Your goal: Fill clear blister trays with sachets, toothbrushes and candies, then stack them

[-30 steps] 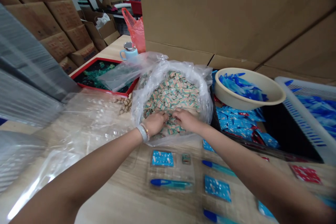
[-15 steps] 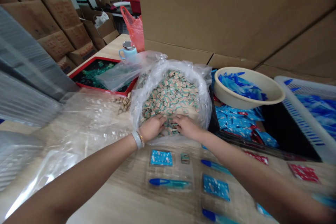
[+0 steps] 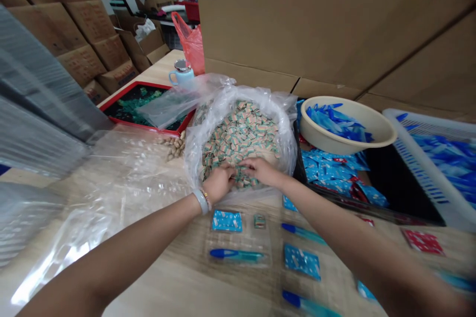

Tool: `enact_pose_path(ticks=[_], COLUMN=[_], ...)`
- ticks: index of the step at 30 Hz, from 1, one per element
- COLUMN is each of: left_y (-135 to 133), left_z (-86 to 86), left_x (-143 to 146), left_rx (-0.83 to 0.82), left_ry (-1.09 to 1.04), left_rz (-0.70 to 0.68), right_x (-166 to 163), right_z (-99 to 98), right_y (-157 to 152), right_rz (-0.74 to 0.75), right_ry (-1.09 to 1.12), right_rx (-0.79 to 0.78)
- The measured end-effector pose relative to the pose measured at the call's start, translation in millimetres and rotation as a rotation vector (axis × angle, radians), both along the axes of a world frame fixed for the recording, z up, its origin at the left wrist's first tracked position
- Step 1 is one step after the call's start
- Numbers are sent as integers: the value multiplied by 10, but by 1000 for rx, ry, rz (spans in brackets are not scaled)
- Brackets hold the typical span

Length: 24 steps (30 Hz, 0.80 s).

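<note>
A clear plastic bag [image 3: 282,124] on the wooden table is full of small striped wrapped pieces [image 3: 241,131]. Both my hands reach into its near edge. My left hand [image 3: 218,182], with a bracelet at the wrist, has its fingers curled down into the pieces. My right hand [image 3: 260,170] lies beside it, fingers bent over the pieces and almost touching the left; what they grip is hidden. In front of the bag lie clear trays [image 3: 238,237] with blue sachets [image 3: 226,220], blue pens [image 3: 234,255] and one small striped piece [image 3: 259,221].
A beige bowl [image 3: 383,131] of blue items stands right of the bag over a black bin [image 3: 401,183] of blue sachets. Further right is a white basket [image 3: 420,153]. A red tray [image 3: 122,94], a mug [image 3: 181,72] and loose plastic sheets [image 3: 111,178] lie left. Cardboard boxes surround.
Both hands stay in the bag's near edge, working the pieces; they shifted slightly left and closer together. The view itself drifted a little.
</note>
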State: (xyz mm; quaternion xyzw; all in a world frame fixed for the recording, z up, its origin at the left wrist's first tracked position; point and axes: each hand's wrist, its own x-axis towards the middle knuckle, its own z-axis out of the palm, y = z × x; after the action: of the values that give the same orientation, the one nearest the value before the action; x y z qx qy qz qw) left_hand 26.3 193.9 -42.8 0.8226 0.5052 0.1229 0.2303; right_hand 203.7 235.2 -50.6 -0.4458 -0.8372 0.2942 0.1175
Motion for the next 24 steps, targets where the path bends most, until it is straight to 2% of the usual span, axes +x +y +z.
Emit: enact_pose_path(ticks=[4, 8, 13, 20, 24], left_y=[-19, -26, -11, -64, -66], left_z=[41, 53, 55, 71, 90], left_x=[-12, -52, -77, -37, -49], left_rx=[-1, 4, 17, 160, 170], left_ry=[19, -11, 10, 237, 267], left_rz=[-74, -60, -123, -269, -273], right_x=[-91, -114, -98, -44, -23], right_z=[56, 111, 84, 37, 87], right_y=[-3, -107, -198, -213, -237], right_rz=[39, -2, 47, 6, 12], right_ry=[-155, -225, -195, -142, -190], right_rx=[36, 149, 181, 143, 187])
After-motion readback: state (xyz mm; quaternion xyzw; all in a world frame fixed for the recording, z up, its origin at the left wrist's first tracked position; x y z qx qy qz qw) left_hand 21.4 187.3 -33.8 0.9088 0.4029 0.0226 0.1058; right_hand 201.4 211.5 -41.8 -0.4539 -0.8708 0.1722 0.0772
